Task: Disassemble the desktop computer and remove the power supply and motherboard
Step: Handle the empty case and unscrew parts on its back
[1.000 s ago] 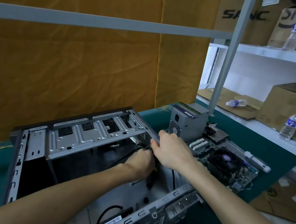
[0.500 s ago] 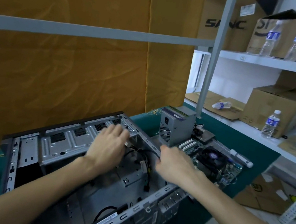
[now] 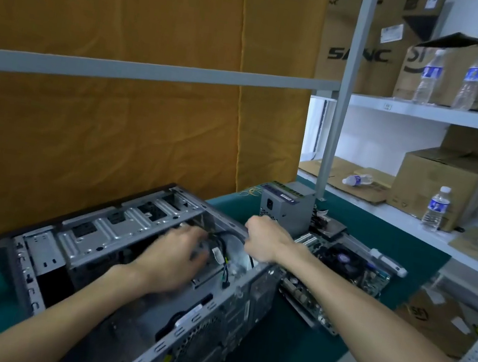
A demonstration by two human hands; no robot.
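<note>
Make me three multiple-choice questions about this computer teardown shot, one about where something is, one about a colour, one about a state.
1. Where does the power supply stand?
A. inside the case
B. on the mat beyond the case
C. on the shelf

2. What colour is the table mat?
A. dark green
B. red
C. white

3. What is the right hand doing?
A. lying flat on the mat
B. holding a bottle
C. gripping the case edge

Answers: B, it stands outside the case, beside the motherboard; A, green cloth shows around the case; C, its fingers curl on the frame edge.
</note>
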